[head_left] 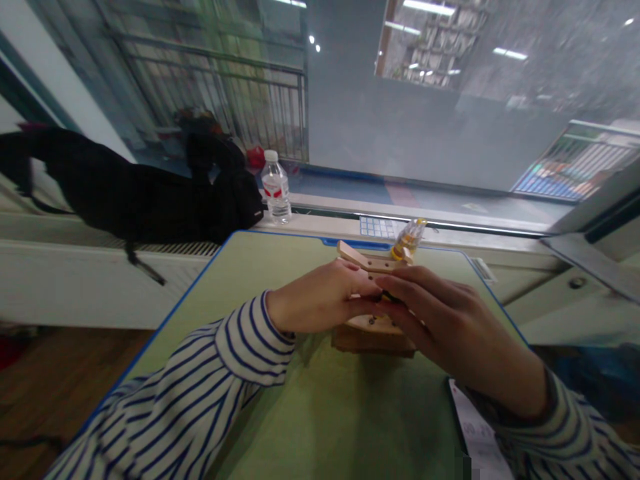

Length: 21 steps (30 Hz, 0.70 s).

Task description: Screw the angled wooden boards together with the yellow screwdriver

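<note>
A small light-wood construction (pixel 376 263) with dark screw-like dots and a slanted arm stands near the middle of the table. Below its front edge shows a darker brown block-like base (pixel 373 341). My left hand (pixel 325 299) reaches in from the left, fingers closed over the construction. From the right, my right hand (pixel 450 317) meets it, fingertips pressed together beside the left fingers. A thin dark thing (pixel 391 297) shows between the fingertips; its kind cannot be made out. Both hands cover much of the wooden construction.
Behind the construction lies or leans a small bottle with yellow liquid (pixel 409 239). A water bottle (pixel 276 188) and a black bag (pixel 150 190) are on the sill by the window. A phone-like device (pixel 477 427) lies under my right forearm on the green table (pixel 280 267).
</note>
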Tool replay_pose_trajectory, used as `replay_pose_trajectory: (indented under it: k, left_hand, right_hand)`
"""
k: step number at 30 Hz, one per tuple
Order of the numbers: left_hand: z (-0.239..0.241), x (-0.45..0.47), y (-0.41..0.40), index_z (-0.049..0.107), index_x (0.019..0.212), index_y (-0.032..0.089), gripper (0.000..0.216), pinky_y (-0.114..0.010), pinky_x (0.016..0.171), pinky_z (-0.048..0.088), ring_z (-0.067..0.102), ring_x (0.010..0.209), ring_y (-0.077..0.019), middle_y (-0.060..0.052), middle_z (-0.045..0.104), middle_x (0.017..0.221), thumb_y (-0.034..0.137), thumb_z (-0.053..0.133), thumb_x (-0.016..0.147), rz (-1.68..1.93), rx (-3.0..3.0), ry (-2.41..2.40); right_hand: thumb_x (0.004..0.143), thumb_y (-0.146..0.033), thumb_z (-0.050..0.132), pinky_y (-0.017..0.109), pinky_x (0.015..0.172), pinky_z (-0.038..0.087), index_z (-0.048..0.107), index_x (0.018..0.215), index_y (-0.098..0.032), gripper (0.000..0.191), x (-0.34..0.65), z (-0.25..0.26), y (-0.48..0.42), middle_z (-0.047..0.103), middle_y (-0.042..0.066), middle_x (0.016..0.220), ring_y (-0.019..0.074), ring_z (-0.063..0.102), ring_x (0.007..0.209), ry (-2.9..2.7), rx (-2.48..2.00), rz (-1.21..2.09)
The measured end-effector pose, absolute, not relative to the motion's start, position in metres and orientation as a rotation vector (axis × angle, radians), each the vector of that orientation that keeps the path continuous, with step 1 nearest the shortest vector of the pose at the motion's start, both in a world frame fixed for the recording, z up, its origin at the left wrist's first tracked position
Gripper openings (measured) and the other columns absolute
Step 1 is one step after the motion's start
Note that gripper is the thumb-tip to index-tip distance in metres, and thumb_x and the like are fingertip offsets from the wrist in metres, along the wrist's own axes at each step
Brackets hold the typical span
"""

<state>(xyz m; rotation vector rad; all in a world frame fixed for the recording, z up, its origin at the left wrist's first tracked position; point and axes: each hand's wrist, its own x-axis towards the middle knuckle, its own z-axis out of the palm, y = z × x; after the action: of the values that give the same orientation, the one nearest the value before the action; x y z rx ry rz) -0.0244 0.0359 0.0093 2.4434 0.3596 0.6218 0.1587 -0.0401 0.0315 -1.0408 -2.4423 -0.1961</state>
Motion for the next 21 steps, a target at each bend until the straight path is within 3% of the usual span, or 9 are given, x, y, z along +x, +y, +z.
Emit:
replay_pose_trajectory:
  k: [13, 21]
  left_hand:
    - [0.0143, -0.0247, 0.0309, 0.069, 0.089, 0.017, 0.019, -0.026, 0.09, 0.042, 0.06, 0.098, -0.0155, -0.004, 0.068, 0.098, 0.032, 0.059, 0.083, 0.714, 2.406, 0.43]
    - [0.0144, -0.0272, 0.0314, 0.07, 0.086, 0.017, 0.02, -0.029, 0.087, 0.044, 0.06, 0.094, -0.0162, -0.005, 0.068, 0.093, 0.032, 0.058, 0.084, 0.675, 2.452, 0.502]
  right_hand:
    - [0.091, -0.024, 0.047, 0.037, 0.083, 0.053, 0.054, 0.117, -0.016, 0.027, 0.1591, 0.0349, -0.0394, 0.061, 0.01, 0.114, 0.0197, 0.061, 0.097, -2.441, -1.1, -0.169]
    - [0.088, -0.016, 0.047, 0.033, 0.095, 0.046, 0.043, 0.129, -0.016, 0.041, 0.1605, 0.0346, -0.0396, 0.052, 0.011, 0.131, 0.0176, 0.052, 0.116, -2.439, -1.025, -0.012]
